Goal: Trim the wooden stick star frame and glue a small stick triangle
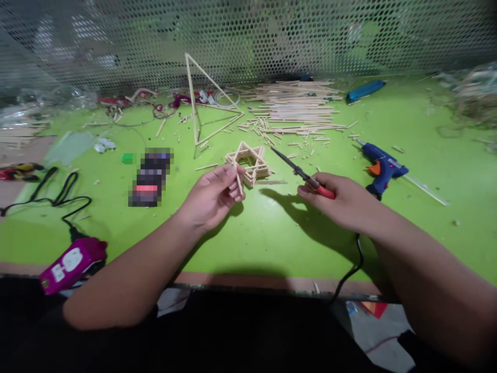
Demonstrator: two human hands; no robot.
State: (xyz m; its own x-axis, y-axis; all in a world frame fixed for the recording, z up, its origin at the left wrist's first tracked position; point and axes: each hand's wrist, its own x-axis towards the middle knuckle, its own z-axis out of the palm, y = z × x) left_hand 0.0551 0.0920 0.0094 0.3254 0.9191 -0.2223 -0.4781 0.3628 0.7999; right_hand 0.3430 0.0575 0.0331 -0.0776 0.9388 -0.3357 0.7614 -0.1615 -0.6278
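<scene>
Between the thumb and fingers of my left hand (217, 194) is a short thin wooden stick (239, 182), held upright and slightly tilted. Just behind those fingertips a star-shaped frame of stacked wooden sticks (261, 168) rests on the green table; my fingers cover its near left part, and I cannot tell whether they touch it. My right hand (334, 199) is wrapped around the red handles of a pair of scissors (297, 170). Their narrow dark blades point up and left, to the right of the star frame, and look closed.
A large triangular stick frame (194, 103) stands behind. Loose sticks (295, 109) lie at the back, with cut pieces around. A blue glue gun (388, 168) is at right, a blurred phone-like object (150, 178) at left. A purple device (73, 264) with a black cord sits near the front edge.
</scene>
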